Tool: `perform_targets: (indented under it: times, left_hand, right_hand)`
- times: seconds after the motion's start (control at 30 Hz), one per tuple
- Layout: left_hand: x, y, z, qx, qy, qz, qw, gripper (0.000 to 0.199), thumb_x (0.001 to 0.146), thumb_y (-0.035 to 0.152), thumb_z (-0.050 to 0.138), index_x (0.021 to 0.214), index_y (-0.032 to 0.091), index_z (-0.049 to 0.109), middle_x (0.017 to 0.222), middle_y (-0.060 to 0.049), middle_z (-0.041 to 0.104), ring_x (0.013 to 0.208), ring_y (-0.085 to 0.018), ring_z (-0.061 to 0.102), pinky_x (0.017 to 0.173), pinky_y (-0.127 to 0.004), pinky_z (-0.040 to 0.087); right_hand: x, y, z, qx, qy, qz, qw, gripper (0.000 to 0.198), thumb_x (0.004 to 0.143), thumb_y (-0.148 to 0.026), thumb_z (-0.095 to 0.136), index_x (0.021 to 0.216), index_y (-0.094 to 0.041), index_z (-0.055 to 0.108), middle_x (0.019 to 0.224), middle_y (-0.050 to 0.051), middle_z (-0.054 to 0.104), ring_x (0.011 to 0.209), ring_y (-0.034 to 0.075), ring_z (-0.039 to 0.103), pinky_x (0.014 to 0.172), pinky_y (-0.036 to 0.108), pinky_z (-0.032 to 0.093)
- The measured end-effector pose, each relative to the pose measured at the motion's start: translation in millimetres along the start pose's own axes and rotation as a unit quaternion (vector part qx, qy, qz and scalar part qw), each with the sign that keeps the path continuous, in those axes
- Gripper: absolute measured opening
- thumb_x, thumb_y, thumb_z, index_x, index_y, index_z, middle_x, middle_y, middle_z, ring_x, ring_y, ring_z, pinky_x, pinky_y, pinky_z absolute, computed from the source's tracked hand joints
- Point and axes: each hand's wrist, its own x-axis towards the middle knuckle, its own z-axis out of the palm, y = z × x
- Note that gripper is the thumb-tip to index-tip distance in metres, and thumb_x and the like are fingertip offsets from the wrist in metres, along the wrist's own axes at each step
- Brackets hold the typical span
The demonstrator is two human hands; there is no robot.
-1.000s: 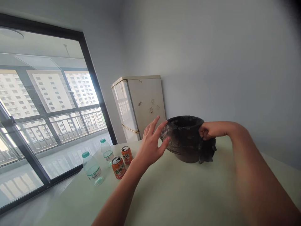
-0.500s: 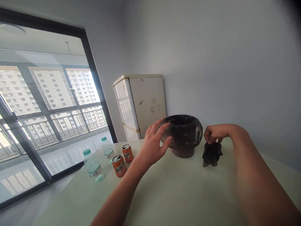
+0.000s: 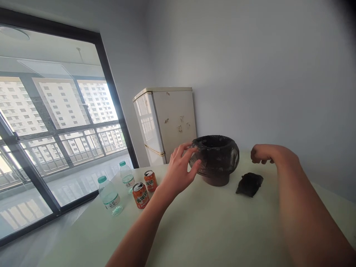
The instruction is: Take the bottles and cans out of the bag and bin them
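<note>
A dark round bin (image 3: 215, 161) stands upright on the table, black plastic film stretched over its rim and upper wall. My left hand (image 3: 182, 167) is at the bin's left side, fingers spread and nearly straight, fingertips against the film. Right of the bin, a crumpled piece of black plastic (image 3: 250, 184) lies flat on the tabletop. Just above and behind that piece hovers my right hand (image 3: 261, 154), apart from it, its fingers loosely bent downward with nothing visible in them.
Two clear bottles with green caps (image 3: 111, 196) and two orange drink cans (image 3: 141, 195) stand on the pale table (image 3: 211, 226) to the left. An old white fridge (image 3: 175, 126) is behind, beside a wall. A glass sliding door (image 3: 55, 122) is at the left.
My right hand has let go of the black plastic and moved up and slightly right. The plastic has dropped flat on the table. My left hand stays at the bin.
</note>
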Motion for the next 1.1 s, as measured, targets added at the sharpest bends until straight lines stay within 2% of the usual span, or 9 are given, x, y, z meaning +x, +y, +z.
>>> perform_targets:
  times: [0.1,0.17,0.23,0.33,0.47,0.6,0.77,0.97,1.1]
  left_hand:
    - [-0.3,-1.0,-0.7,-0.004,0.0,-0.007,1.0,0.023,0.102,0.033,0.054,0.124,0.026,0.059,0.14,-0.011,0.053,0.13,-0.027,0.053,0.112,-0.048,0.044]
    - [-0.3,-1.1,-1.8,-0.008,0.002,-0.012,1.0,0.021,0.102,0.033,0.054,0.122,0.026,0.06,0.136,-0.011,0.054,0.128,-0.027,0.055,0.111,-0.047,0.044]
    - [-0.1,-0.8,-3.0,-0.013,0.007,-0.014,1.0,0.019,0.102,0.032,0.055,0.119,0.026,0.061,0.132,-0.01,0.055,0.125,-0.026,0.056,0.11,-0.047,0.045]
    - [0.6,-0.4,-4.3,-0.015,0.006,-0.013,1.0,0.015,0.101,0.03,0.055,0.114,0.025,0.062,0.127,-0.01,0.056,0.122,-0.026,0.057,0.108,-0.046,0.046]
    - [1.3,-0.1,-4.9,-0.012,-0.001,-0.011,1.0,0.013,0.1,0.028,0.056,0.111,0.024,0.062,0.122,-0.01,0.056,0.117,-0.026,0.058,0.106,-0.046,0.047]
    - [1.1,0.2,-5.1,-0.012,-0.011,-0.016,1.0,0.013,0.1,0.028,0.056,0.111,0.024,0.062,0.12,-0.01,0.056,0.115,-0.026,0.058,0.105,-0.047,0.047]
    - [0.5,-1.0,-4.2,-0.012,-0.014,-0.015,1.0,0.013,0.1,0.029,0.056,0.11,0.024,0.062,0.119,-0.01,0.056,0.113,-0.026,0.058,0.103,-0.047,0.048]
    - [0.1,-2.2,-3.9,0.004,-0.01,-0.014,1.0,0.011,0.099,0.028,0.057,0.108,0.025,0.063,0.116,-0.009,0.058,0.11,-0.025,0.059,0.101,-0.045,0.05]
    - [0.9,-7.7,-7.4,0.033,-0.057,-0.03,0.997,0.014,0.099,0.03,0.054,0.106,0.024,0.065,0.11,-0.008,0.063,0.106,-0.025,0.062,0.096,-0.044,0.051]
  right_hand:
    - [7.2,-8.5,-0.6,-0.02,-0.108,0.038,0.993,0.007,0.059,-0.022,0.072,0.057,-0.021,0.066,0.062,0.012,0.066,0.056,0.024,0.06,0.058,0.041,0.045]
    - [10.6,-22.1,-0.1,-0.046,-0.092,0.031,0.994,0.003,0.065,-0.024,0.069,0.067,-0.021,0.068,0.075,0.012,0.071,0.064,0.025,0.062,0.062,0.039,0.046]
    - [11.0,-40.7,0.8,-0.077,-0.028,0.004,0.997,0.007,0.071,-0.026,0.067,0.075,-0.021,0.067,0.085,0.012,0.073,0.073,0.025,0.063,0.065,0.037,0.045]
    - [6.2,-68.7,3.6,-0.054,0.038,-0.05,0.997,0.018,0.08,-0.031,0.062,0.095,-0.022,0.066,0.088,0.008,0.073,0.078,0.024,0.064,0.067,0.034,0.044]
    - [-1.0,-89.0,10.5,0.003,-0.018,-0.095,0.995,0.039,0.086,-0.037,0.059,0.123,-0.026,0.063,0.087,0.004,0.073,0.073,0.021,0.065,0.064,0.032,0.044]
    - [-3.7,-92.9,12.4,-0.015,-0.062,-0.09,0.994,0.033,0.089,-0.044,0.057,0.109,-0.026,0.075,0.092,0.007,0.074,0.073,0.022,0.065,0.064,0.033,0.044]
    - [-5.0,-94.0,9.3,-0.03,-0.089,-0.122,0.988,0.044,0.082,-0.063,0.063,0.098,-0.025,0.079,0.082,0.007,0.072,0.072,0.023,0.062,0.062,0.033,0.043]
    - [-9.2,-105.5,15.3,-0.059,-0.065,-0.166,0.982,0.019,0.076,-0.034,0.065,0.088,-0.024,0.076,0.085,0.005,0.072,0.071,0.02,0.061,0.061,0.03,0.04]
    - [-20.2,-121.0,15.3,-0.044,-0.086,-0.189,0.977,0.013,0.077,-0.031,0.061,0.08,-0.024,0.072,0.077,0.003,0.068,0.063,0.017,0.054,0.059,0.031,0.037]
